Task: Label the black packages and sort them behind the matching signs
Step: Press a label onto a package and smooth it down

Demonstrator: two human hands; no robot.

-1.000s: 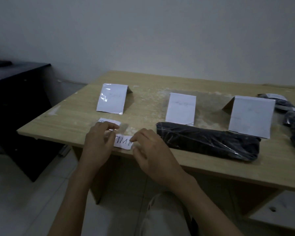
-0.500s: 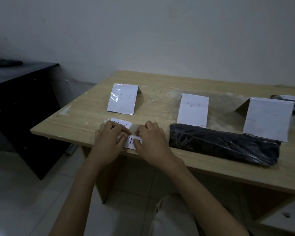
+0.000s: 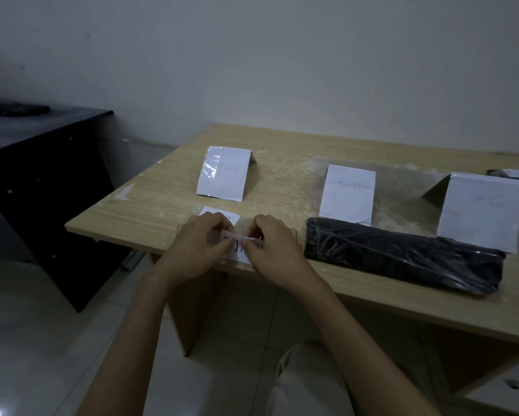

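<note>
**Label slip now lifted at its top edge, pinched by both hands**

Half a second ago the label slip (image 3: 240, 249) lay flat at the near edge of the table (image 3: 150, 217) with both hands pressed down on it. Now its upper edge is turned up off the wood.

The left hand (image 3: 196, 249) pinches the slip's left part between thumb and forefinger. The right hand (image 3: 277, 250) pinches the right part the same way. The other fingers of both hands are curled in. Dark pen strokes show on the slip between the two hands; the word cannot be read.

A second label (image 3: 220, 212) lies flat just behind the left hand, partly hidden by it, as before.

The black package (image 3: 402, 256) has not moved. It lies lengthwise near the front edge, right of the hands and apart from them, in front of the Tim B sign (image 3: 346, 195) and the third sign (image 3: 481, 211). The Tim A sign (image 3: 225, 174) stands behind the hands. A second package (image 3: 511, 174) lies at the far right edge, behind the third sign.
</note>
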